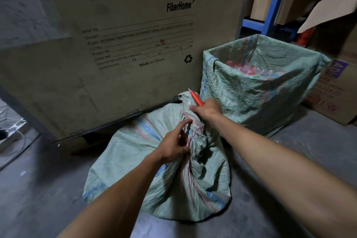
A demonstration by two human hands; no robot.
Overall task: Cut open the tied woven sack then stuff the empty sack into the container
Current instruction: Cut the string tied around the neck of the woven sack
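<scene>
2 hands on 1 tied sack (pixel 154 170): left hand (pixel 173 145) grips its neck, right hand (pixel 207 110) holds 1 red cutter (pixel 196 98); 1 open sack-lined container (pixel 257 91) holds red plastic.

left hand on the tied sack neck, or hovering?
Touching. The head view shows the left hand gripping the bunched neck of the tied sack below the red tie, fingers pressed into the fabric.
</scene>
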